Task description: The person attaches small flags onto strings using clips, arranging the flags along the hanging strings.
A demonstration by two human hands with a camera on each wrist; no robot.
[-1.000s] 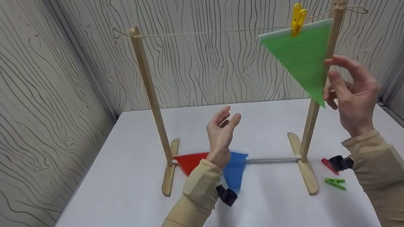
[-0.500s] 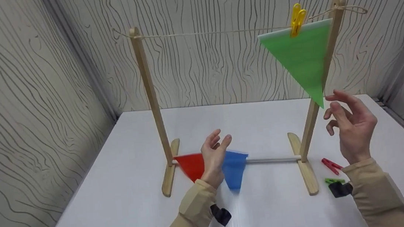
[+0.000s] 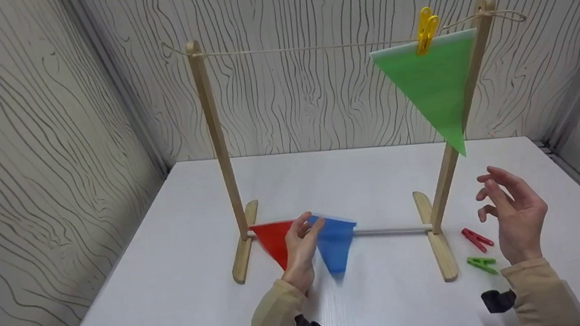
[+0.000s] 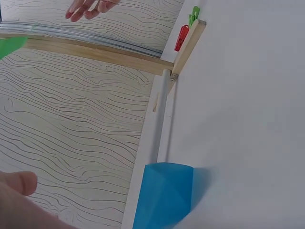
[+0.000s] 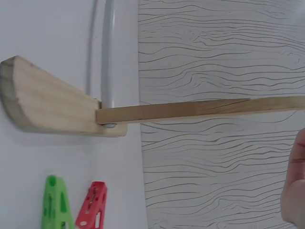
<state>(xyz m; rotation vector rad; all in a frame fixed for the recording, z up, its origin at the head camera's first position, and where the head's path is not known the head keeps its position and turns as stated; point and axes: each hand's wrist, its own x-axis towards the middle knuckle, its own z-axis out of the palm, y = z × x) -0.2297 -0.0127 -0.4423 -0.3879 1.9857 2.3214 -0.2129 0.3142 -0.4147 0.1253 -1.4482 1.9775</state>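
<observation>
My left hand [image 3: 301, 250] is held in front of the red pennant [image 3: 273, 239] and the blue pennant [image 3: 336, 244], partly covering the red one. Its fingers are loosely bent around nothing. In the left wrist view the thumb [image 4: 24, 182] stays apart from the blue pennant. To the right of the wooden stand [image 3: 444, 188], my right hand [image 3: 518, 215] hovers with relaxed fingers and holds nothing. Nearest to it are a red clothespin [image 3: 477, 240] and a green clothespin [image 3: 483, 264]. A yellow clothespin [image 3: 427, 30] holds a green pennant [image 3: 431, 77] on the string [image 3: 284, 50].
The stand's left post [image 3: 219, 143] rises from a wooden foot [image 3: 243, 260]. A white rod [image 3: 392, 230] joins the two posts low down, with the red and blue pennants lying at it. Wood-patterned walls [image 3: 316, 102] enclose the white table [image 3: 176, 312].
Both hands have moved down toward the table, the right one away from the green pennant and the left one slightly leftward too. The red and green clothespins have come fully into sight.
</observation>
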